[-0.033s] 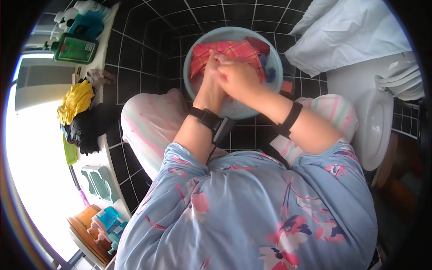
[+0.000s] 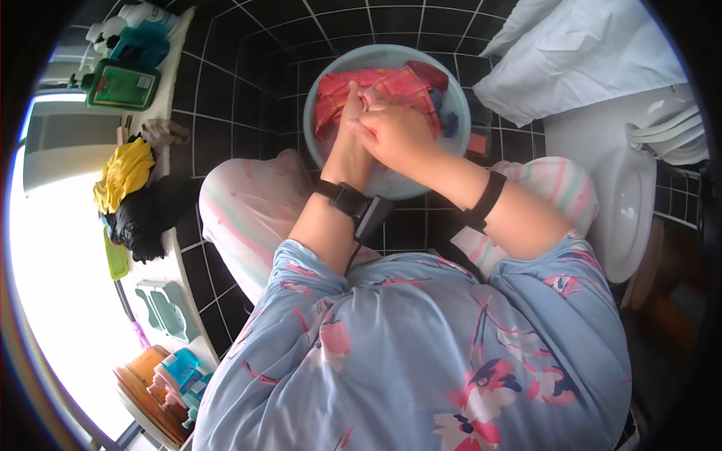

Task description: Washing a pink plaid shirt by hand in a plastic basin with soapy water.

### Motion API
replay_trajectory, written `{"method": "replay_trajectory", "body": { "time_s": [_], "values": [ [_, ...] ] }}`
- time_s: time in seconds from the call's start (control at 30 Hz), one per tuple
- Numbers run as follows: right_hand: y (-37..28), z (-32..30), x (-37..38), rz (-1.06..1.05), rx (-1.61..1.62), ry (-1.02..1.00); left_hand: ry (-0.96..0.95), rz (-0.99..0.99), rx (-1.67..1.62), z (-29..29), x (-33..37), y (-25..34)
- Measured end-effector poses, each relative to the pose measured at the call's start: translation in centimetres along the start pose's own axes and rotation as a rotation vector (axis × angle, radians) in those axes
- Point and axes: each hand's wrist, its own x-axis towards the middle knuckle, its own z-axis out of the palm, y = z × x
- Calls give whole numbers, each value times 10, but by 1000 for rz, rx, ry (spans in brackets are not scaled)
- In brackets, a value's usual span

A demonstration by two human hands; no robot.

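A round pale blue basin (image 2: 410, 186) stands on the dark tiled floor between my knees. Inside lies a red checked cloth (image 2: 398, 78), with a small dark blue piece of fabric (image 2: 450, 124) at the right. My left hand (image 2: 352, 124) is over the cloth, thumb pointing away, its other fingers curled and partly hidden. Pressed against it, my right hand (image 2: 398, 131) is closed in a fist. Whatever lies between the two hands, if anything, is covered by the fingers.
Pump bottles (image 2: 124, 84), a yellow cloth (image 2: 124, 173) and a black plastic bag (image 2: 139, 222) line the ledge at left. To the right are a white toilet (image 2: 620, 218) and a hanging white sheet (image 2: 579, 60). A reddish block (image 2: 478, 143) sits beside the basin.
My right hand has shifted very slightly against the left. The whole view has moved a little; the cloth and basin otherwise look the same.
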Motion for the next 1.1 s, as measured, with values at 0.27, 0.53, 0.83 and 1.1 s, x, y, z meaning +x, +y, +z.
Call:
{"method": "replay_trajectory", "body": {
  "time_s": [0.27, 0.53, 0.83, 1.1],
  "values": [
    [29, -13, 10, 175, -31, -40, -114, -69, -95, 2, 24, -16],
    [34, -9, 13, 89, -50, -32, -85, -165, -71, -3, 27, -12],
    [4, 10, -3, -80, 39, -9, -1138, -384, -487, -70, 86, -11],
    [37, 8, 4, 170, -57, -41, 63, -90, -112, -7, 28, -15]
  ]
}}
